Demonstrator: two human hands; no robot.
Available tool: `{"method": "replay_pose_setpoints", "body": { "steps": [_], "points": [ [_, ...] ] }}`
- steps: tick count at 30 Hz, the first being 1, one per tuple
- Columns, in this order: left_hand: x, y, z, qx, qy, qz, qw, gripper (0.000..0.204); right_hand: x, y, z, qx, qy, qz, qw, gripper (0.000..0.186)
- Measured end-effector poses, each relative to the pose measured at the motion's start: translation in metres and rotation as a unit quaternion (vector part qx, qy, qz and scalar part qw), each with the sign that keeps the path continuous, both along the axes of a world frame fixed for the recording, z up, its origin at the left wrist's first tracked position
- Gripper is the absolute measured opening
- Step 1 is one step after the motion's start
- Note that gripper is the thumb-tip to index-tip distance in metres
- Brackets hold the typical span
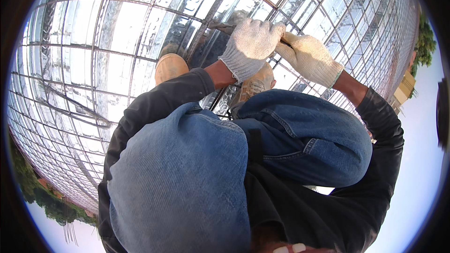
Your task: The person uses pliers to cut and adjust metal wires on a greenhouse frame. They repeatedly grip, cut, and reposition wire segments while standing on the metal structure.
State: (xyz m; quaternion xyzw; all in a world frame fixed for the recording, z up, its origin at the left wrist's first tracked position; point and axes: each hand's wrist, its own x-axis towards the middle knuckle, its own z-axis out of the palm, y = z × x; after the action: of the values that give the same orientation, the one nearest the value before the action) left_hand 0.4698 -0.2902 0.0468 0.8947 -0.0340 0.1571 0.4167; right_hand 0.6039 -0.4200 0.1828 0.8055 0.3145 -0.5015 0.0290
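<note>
I squat over a grid of steel reinforcing bars (157, 5). My left hand (251, 44), in a white knit glove, is closed with its knuckles up, just above the bars. From its left side juts a dark, slim metal piece (222, 27) whose kind I cannot make out. My right hand (311, 61), in a matching glove, is closed right beside the left, and the two gloves touch. A dark strip shows between its thumb and fingers; most of what it grips is hidden.
Shiny ribbed metal decking (124, 23) lies under the bars. My tan boots (171, 68) stand on the grid, between my hands and bent knees. A loose bent bar (77, 105) lies at the left. Trees (424, 47) and a yellowish building (405, 86) appear beyond the right edge.
</note>
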Motion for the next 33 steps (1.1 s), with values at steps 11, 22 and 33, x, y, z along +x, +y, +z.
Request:
{"method": "replay_pose_setpoints", "body": {
  "steps": [11,22,33],
  "points": [
    [-0.002,-0.003,-0.037,0.071,0.002,-0.095,0.993,0.051,0.003,-0.044,-0.038,-0.098,0.454,-0.488,0.739,0.039],
    [-0.007,0.008,-0.024,0.077,-0.007,0.027,0.997,0.051,-0.022,-0.001,0.009,-0.046,0.029,-0.075,0.996,0.044],
    [0.007,0.018,-0.039,-0.013,0.036,-0.059,0.998,0.046,-0.033,0.007,0.011,0.075,-0.205,0.160,0.963,0.059]
  ]
}}
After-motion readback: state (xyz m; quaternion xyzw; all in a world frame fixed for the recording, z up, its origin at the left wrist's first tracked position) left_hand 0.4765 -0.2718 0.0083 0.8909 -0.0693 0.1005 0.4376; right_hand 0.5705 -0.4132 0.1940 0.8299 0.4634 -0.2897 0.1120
